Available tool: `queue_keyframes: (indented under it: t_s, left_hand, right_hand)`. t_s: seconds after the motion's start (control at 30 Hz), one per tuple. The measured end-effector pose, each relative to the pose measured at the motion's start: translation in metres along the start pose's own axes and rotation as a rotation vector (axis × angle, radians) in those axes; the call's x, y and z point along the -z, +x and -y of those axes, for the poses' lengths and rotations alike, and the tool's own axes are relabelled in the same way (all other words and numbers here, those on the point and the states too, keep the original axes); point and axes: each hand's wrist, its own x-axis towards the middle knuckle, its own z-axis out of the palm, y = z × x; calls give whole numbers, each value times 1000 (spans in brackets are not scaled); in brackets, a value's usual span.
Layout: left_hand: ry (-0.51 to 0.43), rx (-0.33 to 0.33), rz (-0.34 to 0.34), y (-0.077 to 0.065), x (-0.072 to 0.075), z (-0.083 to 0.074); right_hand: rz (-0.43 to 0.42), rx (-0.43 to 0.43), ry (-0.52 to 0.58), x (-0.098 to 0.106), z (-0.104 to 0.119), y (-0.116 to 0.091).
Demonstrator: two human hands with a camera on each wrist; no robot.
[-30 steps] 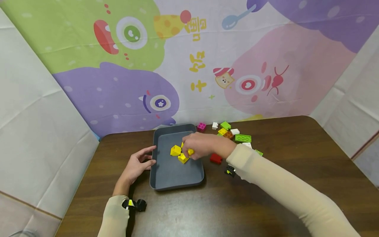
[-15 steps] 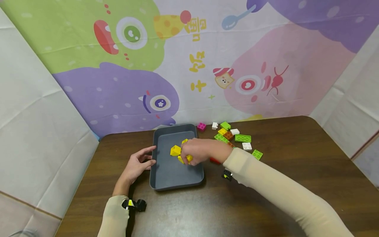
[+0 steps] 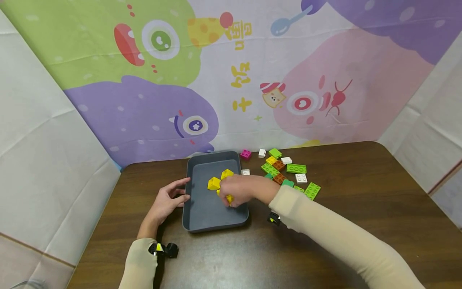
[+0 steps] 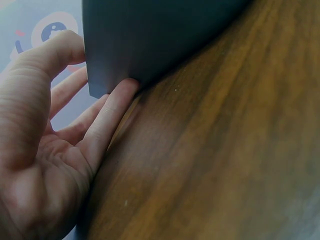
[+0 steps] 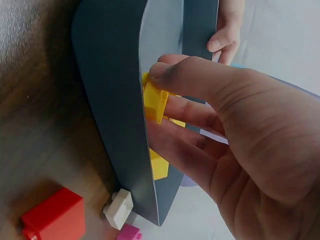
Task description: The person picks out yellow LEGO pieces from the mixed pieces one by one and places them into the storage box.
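Note:
A grey tray sits on the brown table. My right hand reaches into it and pinches a yellow brick between thumb and fingers, just inside the tray's right wall. Another yellow brick lies under the fingers. Two more yellow bricks lie farther back in the tray. My left hand rests at the tray's left edge, its fingers nearly straight against the outer wall.
Loose bricks lie right of the tray: a pink one, a green plate, a white one and several others. A red brick and a small white one sit against the tray's outer wall. A printed backdrop rises behind.
My right hand has drawn toward the tray's front with the yellow brick, uncovering the rear yellow brick. My forearm now hides the red brick in the head view. The left hand stays put.

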Motion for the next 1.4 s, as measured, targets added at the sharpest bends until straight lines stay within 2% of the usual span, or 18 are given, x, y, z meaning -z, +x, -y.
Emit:
queue_keyframes:
  t_s: [0.23, 0.87, 1.4]
  left_hand:
    - [2, 1, -2, 0, 0, 0]
    - [2, 5, -6, 0, 0, -1]
    - [-2, 5, -7, 0, 0, 0]
  right_hand:
    - [16, -43, 42, -6, 1, 1]
    - [19, -43, 55, -18, 2, 2]
    - [39, -74, 74, -15, 3, -2]
